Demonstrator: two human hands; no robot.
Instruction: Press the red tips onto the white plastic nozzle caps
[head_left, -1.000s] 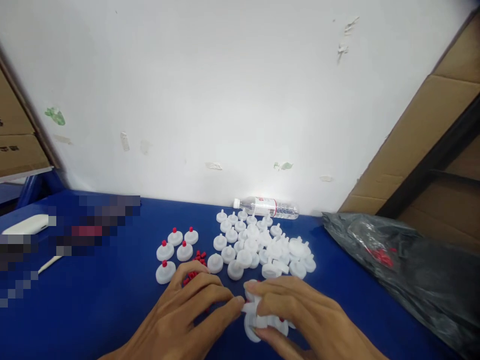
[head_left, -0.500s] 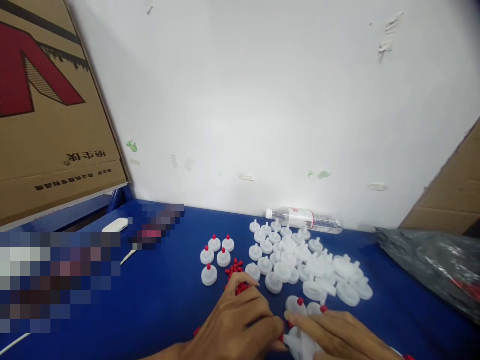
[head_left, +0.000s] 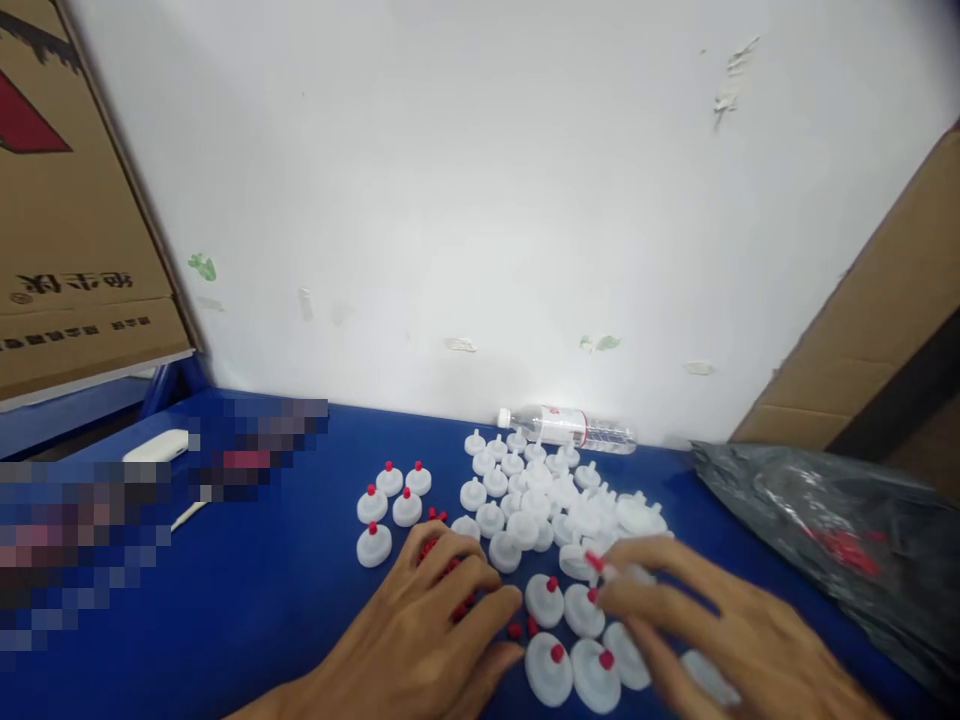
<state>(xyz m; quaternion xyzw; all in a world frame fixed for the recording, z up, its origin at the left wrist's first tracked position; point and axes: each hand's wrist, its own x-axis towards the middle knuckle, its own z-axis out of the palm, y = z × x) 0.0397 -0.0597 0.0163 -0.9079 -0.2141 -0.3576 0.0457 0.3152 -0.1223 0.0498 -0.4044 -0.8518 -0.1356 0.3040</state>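
Note:
My left hand (head_left: pixel 427 630) is over a heap of small red caps (head_left: pixel 463 605), fingers bent and spread, with thumb and index apart and nothing seen between them. My right hand (head_left: pixel 720 620), smeared by motion, pinches a white nozzle lid with a red cap (head_left: pixel 595 562) on its tip; its disc is partly hidden by the fingers. Under and beside the right hand stand several round white lids with red tips (head_left: pixel 550 668). Loose red caps (head_left: pixel 514 631) lie between the hands. Behind them is a pile of bare white nozzle lids (head_left: pixel 536 500).
Several red-tipped white lids (head_left: pixel 373 545) stand left of the pile. A clear plastic bottle (head_left: pixel 562 425) lies along the wall. At right is a grey plastic bag (head_left: pixel 810 530), with cardboard (head_left: pixel 847 330) behind. A printed carton (head_left: pixel 82 230) and a white device (head_left: pixel 156 446) are at left.
The view has shifted right. My hands have parted: the left moved back over the red caps, while the right lifted away from the near red-tipped lids, which now show more fully.

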